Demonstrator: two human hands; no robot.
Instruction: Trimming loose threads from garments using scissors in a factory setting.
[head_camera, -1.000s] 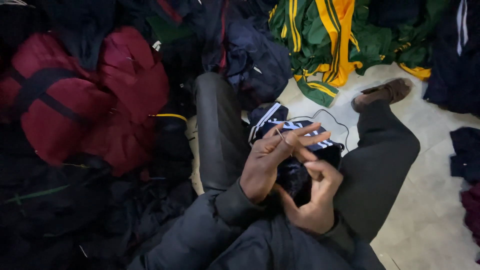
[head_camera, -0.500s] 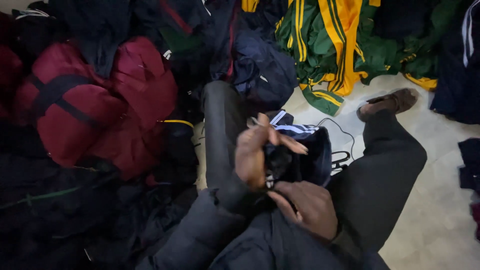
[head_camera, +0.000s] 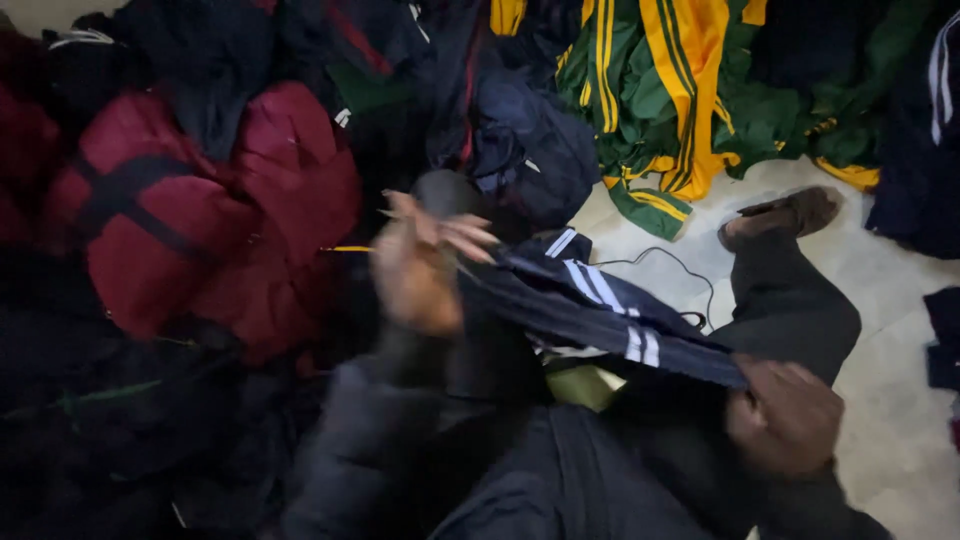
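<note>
A dark navy garment with white stripes is stretched across my lap between both hands. My left hand grips its left end, raised and blurred with motion, fingers partly spread. Low on the right, my right hand is closed on the other end, near my knee. I sit on the floor in dark trousers, with my right leg bent and a brown shoe on the pale tiles. A thin black cord lies on the floor just beyond the garment.
A dark red bag with black straps lies at the left among dark clothes. A green and yellow striped garment is heaped at the top. Dark navy clothing lies ahead, with more dark items at the right edge.
My hands were close together on the bunched striped garment. They have pulled apart, left hand up and left, right hand down and right, and the garment is now stretched out.
</note>
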